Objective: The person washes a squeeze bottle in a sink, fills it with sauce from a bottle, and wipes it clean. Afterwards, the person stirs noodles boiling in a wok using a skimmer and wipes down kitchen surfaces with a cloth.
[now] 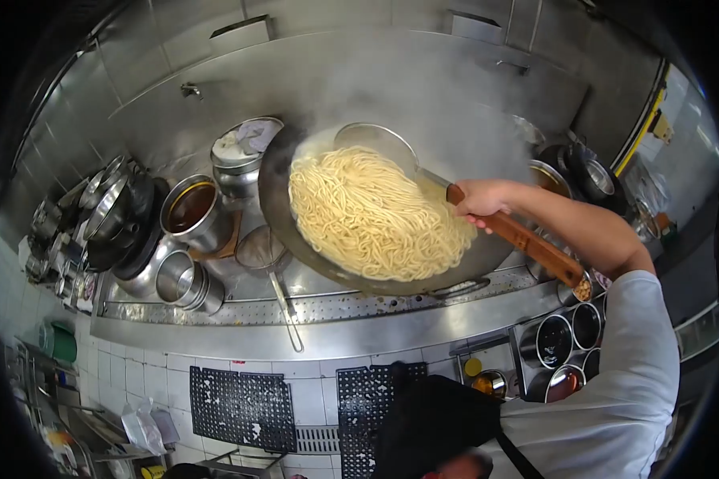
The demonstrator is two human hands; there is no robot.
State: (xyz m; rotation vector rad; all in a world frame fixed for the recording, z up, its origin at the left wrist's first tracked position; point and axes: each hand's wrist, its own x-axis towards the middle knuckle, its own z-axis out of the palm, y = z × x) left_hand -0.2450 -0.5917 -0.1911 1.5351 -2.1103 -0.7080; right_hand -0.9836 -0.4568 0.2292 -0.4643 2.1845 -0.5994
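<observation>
My right hand (483, 199) is closed around the wooden handle (535, 247) of a large round strainer (379, 137). The strainer's metal rim rises behind a big heap of thick pale noodles (375, 215). These noodles fill much of a wide dark wok (276, 180), and steam drifts up from it. How much of the strainer lies under the noodles is hidden. At the bottom edge, beside a black apron (439, 423), a small blurred shape (463, 465) may be my left hand; its fingers cannot be made out.
A smaller strainer (261, 249) lies left of the wok, its handle over the counter edge. Nearby stand a pot of brown liquid (193, 209), stacked steel pots (185, 281) and a cloth-topped pot (244, 160). Seasoning containers (554, 341) sit lower right. Black mats (244, 407) cover some floor tiles.
</observation>
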